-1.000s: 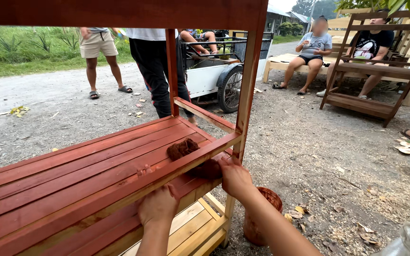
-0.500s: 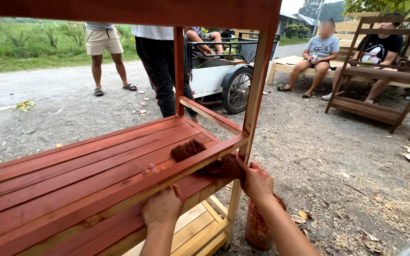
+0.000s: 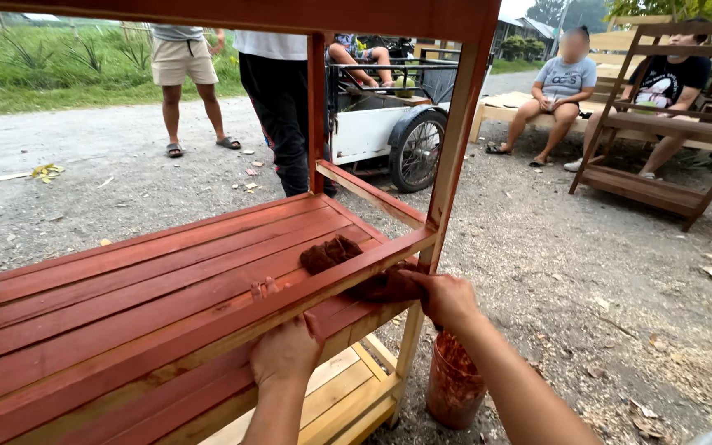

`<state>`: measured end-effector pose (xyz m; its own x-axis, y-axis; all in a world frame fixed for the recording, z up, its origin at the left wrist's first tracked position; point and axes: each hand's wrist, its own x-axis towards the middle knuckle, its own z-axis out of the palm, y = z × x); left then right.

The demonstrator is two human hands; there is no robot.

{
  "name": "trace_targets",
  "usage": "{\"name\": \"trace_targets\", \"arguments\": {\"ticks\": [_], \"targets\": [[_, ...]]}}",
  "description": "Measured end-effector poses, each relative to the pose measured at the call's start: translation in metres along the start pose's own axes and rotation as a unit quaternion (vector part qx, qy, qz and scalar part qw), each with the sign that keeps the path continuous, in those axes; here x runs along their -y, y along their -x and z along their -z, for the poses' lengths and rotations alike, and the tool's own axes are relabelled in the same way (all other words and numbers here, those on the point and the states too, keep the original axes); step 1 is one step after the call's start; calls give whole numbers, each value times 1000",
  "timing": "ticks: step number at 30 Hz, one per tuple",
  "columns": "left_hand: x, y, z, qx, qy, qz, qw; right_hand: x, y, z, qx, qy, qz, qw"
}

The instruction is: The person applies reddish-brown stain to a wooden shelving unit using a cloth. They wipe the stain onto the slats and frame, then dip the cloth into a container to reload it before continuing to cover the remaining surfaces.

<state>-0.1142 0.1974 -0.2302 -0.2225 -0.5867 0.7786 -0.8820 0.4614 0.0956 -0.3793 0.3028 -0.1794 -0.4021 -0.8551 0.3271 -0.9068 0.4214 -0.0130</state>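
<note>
Head view | our left hand grips shelf rail, fingers curled | right hand presses stained rag under rail, fingers pinching it | we judge: wipe along grain, steady pressure

Your right hand sits boxed in at the shelf corner: the upright post rises at twelve o'clock, the front rail runs off toward nine, and the stain-smeared tub stands at six. Open gravel lies toward three.
</note>
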Motion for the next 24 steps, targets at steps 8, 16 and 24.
{"name": "trace_targets", "arguments": {"ticks": [8, 16, 24], "targets": [[-1, -2, 4, 0, 6, -5, 1000, -33, -21, -6, -33, 33, 27, 999], [0, -2, 7, 16, 32, 10, 999, -49, -33, -20, -17, 89, 46, 995], [-1, -3, 5, 44, -10, -4, 999, -48, 6, -33, -45, -1, 18, 999]]}}
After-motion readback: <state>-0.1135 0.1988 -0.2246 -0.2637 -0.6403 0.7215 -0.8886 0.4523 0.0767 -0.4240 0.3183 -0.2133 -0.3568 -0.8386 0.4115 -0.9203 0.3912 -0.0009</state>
